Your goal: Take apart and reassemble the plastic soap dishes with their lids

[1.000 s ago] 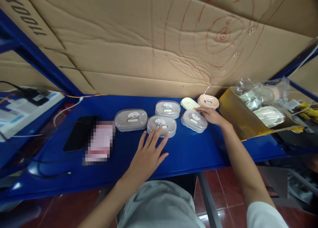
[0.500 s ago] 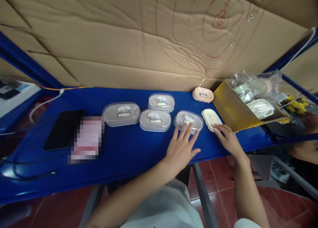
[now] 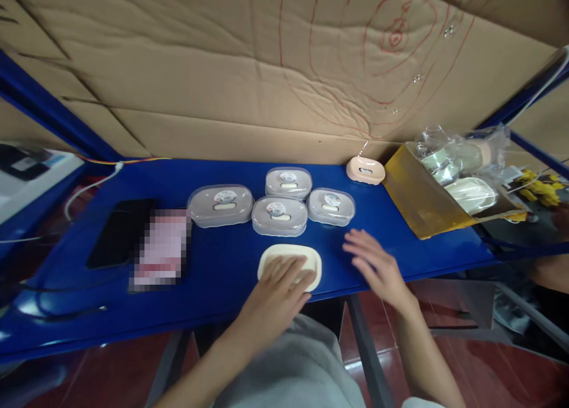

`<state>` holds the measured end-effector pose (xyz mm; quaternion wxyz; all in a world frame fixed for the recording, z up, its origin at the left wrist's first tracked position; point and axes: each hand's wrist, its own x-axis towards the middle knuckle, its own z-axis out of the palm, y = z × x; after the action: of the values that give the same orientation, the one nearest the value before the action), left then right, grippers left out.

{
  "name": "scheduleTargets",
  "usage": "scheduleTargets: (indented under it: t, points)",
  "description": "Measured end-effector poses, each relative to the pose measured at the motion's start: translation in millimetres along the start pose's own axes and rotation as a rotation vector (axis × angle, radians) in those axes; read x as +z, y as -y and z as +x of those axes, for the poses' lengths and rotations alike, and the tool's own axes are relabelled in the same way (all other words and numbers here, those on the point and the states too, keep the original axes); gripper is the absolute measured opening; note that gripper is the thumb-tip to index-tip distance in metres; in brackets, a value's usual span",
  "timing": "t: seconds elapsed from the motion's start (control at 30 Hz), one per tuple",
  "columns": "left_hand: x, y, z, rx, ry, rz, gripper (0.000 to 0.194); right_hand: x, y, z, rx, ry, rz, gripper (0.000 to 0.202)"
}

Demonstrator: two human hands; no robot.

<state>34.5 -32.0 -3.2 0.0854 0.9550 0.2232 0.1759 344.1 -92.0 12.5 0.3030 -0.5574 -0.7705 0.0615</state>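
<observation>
A cream oval dish [image 3: 315, 260], looking like a soap dish, lies near the front edge of the blue table. Across it rests my left hand [image 3: 278, 289], fingers stretched out and covering much of its inside. To the right, my right hand [image 3: 376, 265] hovers over the tabletop with its fingers apart and nothing in them. Behind the cream dish sit several oval boxes with translucent lids and round labels: a left box [image 3: 221, 215], a back box [image 3: 288, 193], a front box [image 3: 279, 223] and a right box [image 3: 331, 215].
A peach dish [image 3: 365, 171] stands by the cardboard wall [image 3: 213, 117]. At the right, an open carton [image 3: 413, 203] holds plastic-wrapped pieces. A black phone-like slab [image 3: 120, 230] and a blurred pink item [image 3: 162, 248] lie left. Another person's arm [image 3: 551, 274] shows at far right.
The cream dish has moved left to the front middle, under my left hand. The right-hand lidded box has shifted back and left beside the others. My right hand has moved left, off the dish.
</observation>
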Motion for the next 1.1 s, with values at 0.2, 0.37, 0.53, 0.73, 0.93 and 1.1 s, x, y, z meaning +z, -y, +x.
scheduleTargets:
  t: [0.2,0.37,0.53,0.73,0.93,1.1]
  points:
    - [-9.1,32,-36,-0.143,-0.156,0.046,0.038,-23,-142,102,0.096,-0.255,-0.233,0.043]
    - [-11.8,39,-38,-0.114,-0.232,0.101,0.032,-31,-172,101,0.091,-0.263,-0.365,0.059]
    - [-11.3,37,-35,-0.129,-0.223,0.099,0.031,-37,-113,26,0.127,-0.295,-0.467,0.036]
    - [-18.2,36,-41,-0.260,-0.157,0.087,0.036,-17,-17,-72,0.182,-0.201,-0.518,0.033]
    - [-33.8,43,-53,-0.271,-0.234,0.025,0.025,22,51,-71,0.081,-0.050,-0.316,0.058]
    - [-40.2,21,-33,-0.254,-0.369,-0.036,0.023,47,71,-32,-0.060,-0.051,-0.136,0.069]
